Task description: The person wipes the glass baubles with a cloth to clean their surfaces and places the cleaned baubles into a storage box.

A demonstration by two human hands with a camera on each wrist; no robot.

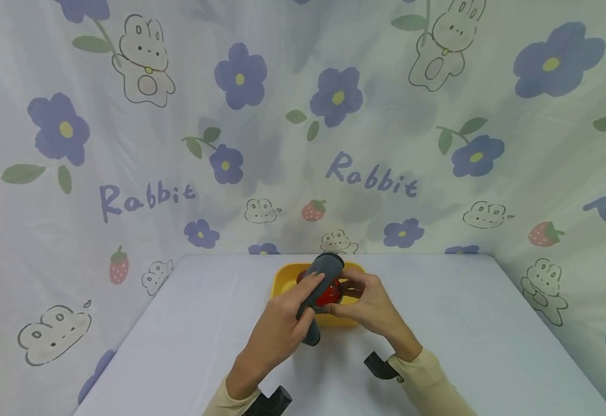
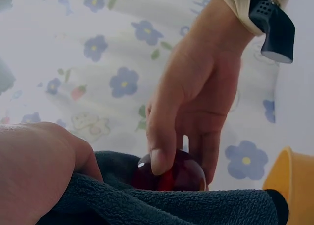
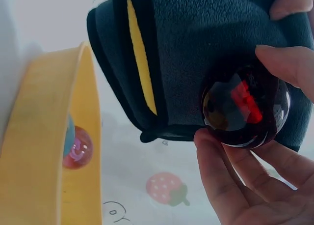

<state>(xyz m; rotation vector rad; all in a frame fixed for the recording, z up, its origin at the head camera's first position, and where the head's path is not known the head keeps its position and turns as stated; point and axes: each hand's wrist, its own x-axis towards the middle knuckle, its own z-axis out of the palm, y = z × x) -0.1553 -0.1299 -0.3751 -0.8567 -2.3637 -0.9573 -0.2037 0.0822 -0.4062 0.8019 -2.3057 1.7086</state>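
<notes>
My left hand (image 1: 280,323) grips a folded dark grey-blue cloth (image 1: 329,267) with black edging, a fuzzy towel by its look. In my right hand (image 1: 376,306) is a glossy, see-through dark red ball (image 3: 245,107), held between the thumb and the fingers. The ball lies against the cloth in the right wrist view, and the cloth covers its lower part in the left wrist view. Both hands are over a yellow container (image 1: 280,281). Most of the left hand is out of the right wrist view; only fingertips show.
Inside the yellow container, the right wrist view shows a pink see-through ball (image 3: 81,149) and part of a bluish one (image 3: 68,136). The container stands on a white table (image 1: 204,341), near its far edge. A patterned curtain (image 1: 282,144) hangs behind the table and at both sides.
</notes>
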